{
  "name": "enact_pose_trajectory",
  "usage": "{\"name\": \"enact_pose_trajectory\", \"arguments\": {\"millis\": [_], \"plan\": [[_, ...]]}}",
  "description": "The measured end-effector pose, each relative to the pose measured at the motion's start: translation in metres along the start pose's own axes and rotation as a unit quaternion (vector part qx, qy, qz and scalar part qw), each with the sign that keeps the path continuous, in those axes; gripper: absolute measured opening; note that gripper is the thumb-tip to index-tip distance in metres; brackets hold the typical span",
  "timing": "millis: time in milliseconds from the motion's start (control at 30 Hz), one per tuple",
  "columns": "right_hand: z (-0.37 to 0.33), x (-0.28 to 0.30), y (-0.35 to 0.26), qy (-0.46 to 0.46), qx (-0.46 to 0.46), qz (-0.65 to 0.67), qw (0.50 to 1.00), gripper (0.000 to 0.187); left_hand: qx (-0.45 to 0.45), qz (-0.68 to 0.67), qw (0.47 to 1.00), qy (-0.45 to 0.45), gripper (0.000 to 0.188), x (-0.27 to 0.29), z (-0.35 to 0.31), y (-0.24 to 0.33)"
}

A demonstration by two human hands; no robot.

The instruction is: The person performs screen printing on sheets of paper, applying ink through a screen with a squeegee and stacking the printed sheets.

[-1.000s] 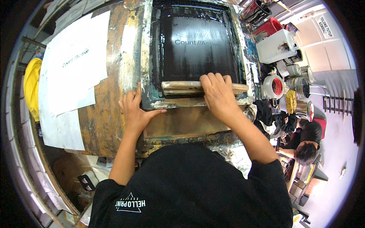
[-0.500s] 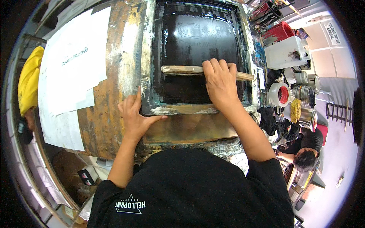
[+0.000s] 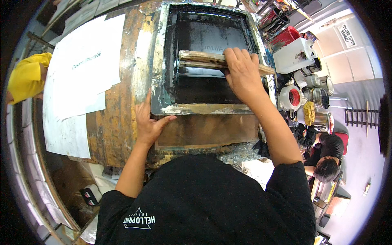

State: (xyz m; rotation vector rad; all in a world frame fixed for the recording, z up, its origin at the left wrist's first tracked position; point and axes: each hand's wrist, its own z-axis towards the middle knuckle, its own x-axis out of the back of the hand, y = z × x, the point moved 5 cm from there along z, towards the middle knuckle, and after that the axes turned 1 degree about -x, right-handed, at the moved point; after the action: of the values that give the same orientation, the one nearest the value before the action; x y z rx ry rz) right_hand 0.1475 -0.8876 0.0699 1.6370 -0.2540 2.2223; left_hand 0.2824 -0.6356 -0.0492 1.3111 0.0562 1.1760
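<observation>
A screen-printing frame (image 3: 196, 109) with a pale, ink-stained rim lies on the table, its dark mesh (image 3: 204, 90) coated in wet black ink. My right hand (image 3: 244, 73) is closed around the wooden handle of a squeegee (image 3: 202, 59), which lies crosswise over the mesh. The squeegee is tilted, with its long side and a shiny strip below it showing. Faint lettering appears on the mesh just beyond it. At the frame's near left corner rests my left hand (image 3: 149, 123), its fingers along the left side and its thumb spread along the near edge.
White sheets (image 3: 87, 85) with a small dark print cover the table's left side. Along the right stand a white plastic container (image 3: 295, 56), a red bucket (image 3: 286, 37), several cans and a yellow sponge (image 3: 309, 113). One person (image 3: 328, 155) is at lower right; someone in yellow (image 3: 28, 77) is at far left.
The squeegee has tipped and shifted slightly farther from me over the mesh, exposing its side. My left hand remains at the corner. The yellow-clad person has moved left.
</observation>
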Motion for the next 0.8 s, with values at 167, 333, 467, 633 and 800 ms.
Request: {"name": "enact_pose_trajectory", "arguments": {"millis": [167,333,467,633,800], "plan": [[-0.006,-0.008,-0.006,0.013,-0.003,-0.004,1.000,0.043,-0.012,-0.038,0.999,-0.007,0.106,-0.002,-0.001,-0.005],[-0.018,0.005,-0.008,0.011,0.000,-0.009,1.000,0.042,-0.030,0.020,0.999,-0.001,0.104,0.002,-0.003,0.000],[-0.027,0.026,-0.015,-0.003,0.007,0.003,1.000,0.028,-0.025,0.021,0.999,-0.001,0.105,0.003,-0.004,0.000],[-0.050,0.039,-0.024,-0.013,0.014,0.003,1.000,0.027,-0.022,-0.138,0.988,0.060,0.098,-0.003,0.000,0.005],[-0.034,0.089,-0.033,0.097,-0.006,0.021,0.995,0.037,-0.010,-0.202,0.973,0.111,0.085,0.028,0.039,0.058]]}}
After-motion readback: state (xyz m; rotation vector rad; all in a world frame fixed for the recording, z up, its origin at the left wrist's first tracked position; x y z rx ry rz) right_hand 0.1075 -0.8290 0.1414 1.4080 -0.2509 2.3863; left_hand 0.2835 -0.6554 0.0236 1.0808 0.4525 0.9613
